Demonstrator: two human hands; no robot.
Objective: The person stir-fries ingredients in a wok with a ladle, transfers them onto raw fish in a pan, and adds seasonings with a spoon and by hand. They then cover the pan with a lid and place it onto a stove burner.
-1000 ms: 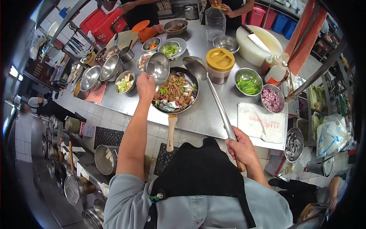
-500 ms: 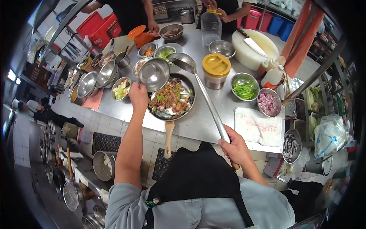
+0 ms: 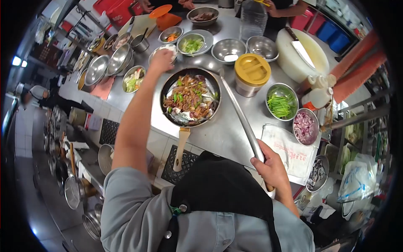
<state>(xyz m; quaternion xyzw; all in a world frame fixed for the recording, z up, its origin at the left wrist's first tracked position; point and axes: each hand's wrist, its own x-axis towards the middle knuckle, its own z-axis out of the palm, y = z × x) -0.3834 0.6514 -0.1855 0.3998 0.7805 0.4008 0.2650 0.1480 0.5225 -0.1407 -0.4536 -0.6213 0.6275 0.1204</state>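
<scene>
My left hand (image 3: 161,59) reaches over a metal bowl with pale food (image 3: 169,48). Its fingers look curled, and whether they grip anything is hidden. In my right hand (image 3: 270,163) is the handle of a long metal spatula (image 3: 239,107); its blurred head lies beyond the frying pan (image 3: 218,98). Fish topped with browned pieces and green pepper slices fills the pan, whose light handle (image 3: 181,151) points toward me. Right of the spatula stands a yellow-lidded container (image 3: 252,69).
Around the steel table (image 3: 210,138) are bowls of green stalks (image 3: 281,104), chopped red onion (image 3: 305,127), pale cut vegetables (image 3: 134,80) and chopped greens (image 3: 191,44). A knife (image 3: 301,48) lies on a round board (image 3: 321,65). Other people stand across the table.
The metal bowl that my left hand held over the pan has left that hand. My left hand has moved farther forward, and the camera view has shifted. The spatula stays in my right hand.
</scene>
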